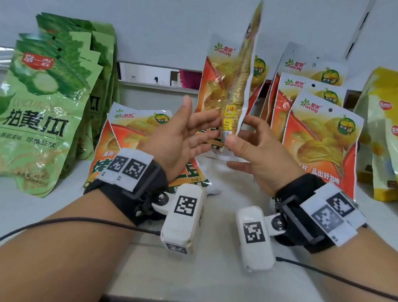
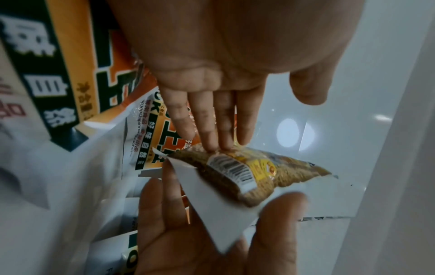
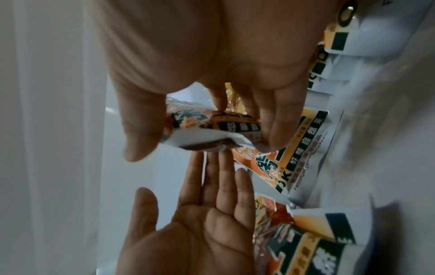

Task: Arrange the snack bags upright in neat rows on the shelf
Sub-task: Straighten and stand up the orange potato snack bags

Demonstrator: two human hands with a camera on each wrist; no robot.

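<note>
Above the shelf (image 1: 211,275), right hand (image 1: 258,157) pinches an edge-on snack bag (image 1: 238,84); left hand (image 1: 182,136) open, fingertips touching it.

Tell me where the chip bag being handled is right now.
In the head view, the held chip bag stands edge-on at centre, pinched by the right hand, the left hand touching it, above the shelf.

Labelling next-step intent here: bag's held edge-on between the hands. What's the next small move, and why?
Probably turn the held bag face-forward and stand it with the upright orange bags. The right hand pinches its lower end while the left hand only touches it with straight fingers. It faces edge-on, while that row faces front, and other orange bags lie flat on the shelf.
</note>
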